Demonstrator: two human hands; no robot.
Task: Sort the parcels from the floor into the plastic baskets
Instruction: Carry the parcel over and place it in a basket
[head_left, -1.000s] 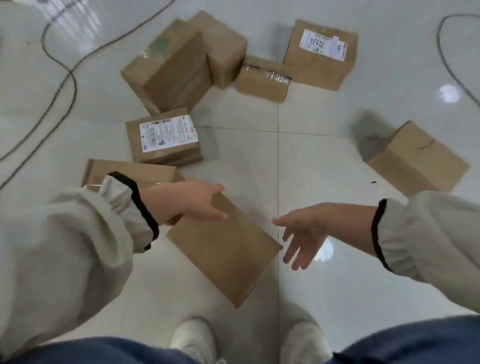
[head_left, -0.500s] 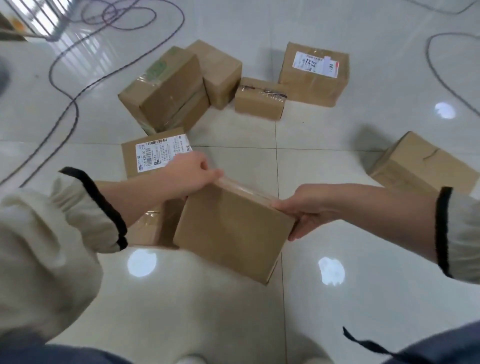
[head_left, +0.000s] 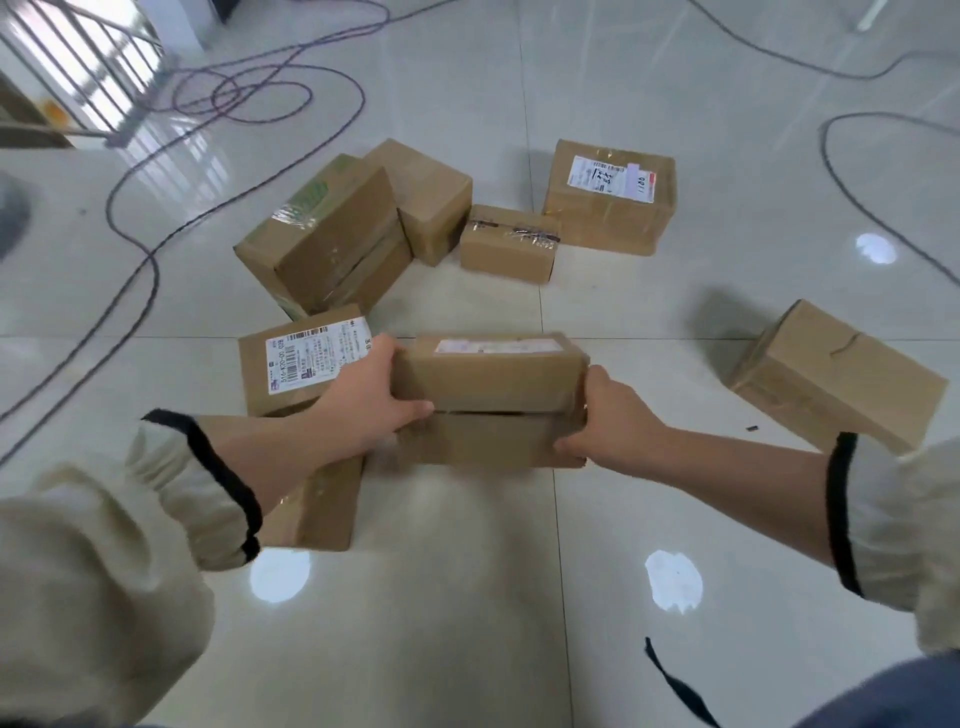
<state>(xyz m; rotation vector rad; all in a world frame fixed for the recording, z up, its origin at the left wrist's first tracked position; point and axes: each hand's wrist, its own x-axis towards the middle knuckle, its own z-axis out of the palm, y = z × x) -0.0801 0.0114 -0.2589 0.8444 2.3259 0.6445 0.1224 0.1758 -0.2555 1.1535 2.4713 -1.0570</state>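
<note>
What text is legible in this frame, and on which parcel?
"516-K70-00 028": sideways on the white label of the near-left parcel; finer print too small.
"1180", apparently: handwritten on the label of the far-right parcel; the rest unreadable.
Label on the held parcel: blurred, unreadable.
Green print on the large taped parcel: unreadable.

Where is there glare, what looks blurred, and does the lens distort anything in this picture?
Head view: round glare spots on the glossy floor, two low, one far right; the held box is slightly motion-blurred, the far labelled box sharper; the railing leans, likely wide-lens distortion; a soft shadow lies left of the right box.
</note>
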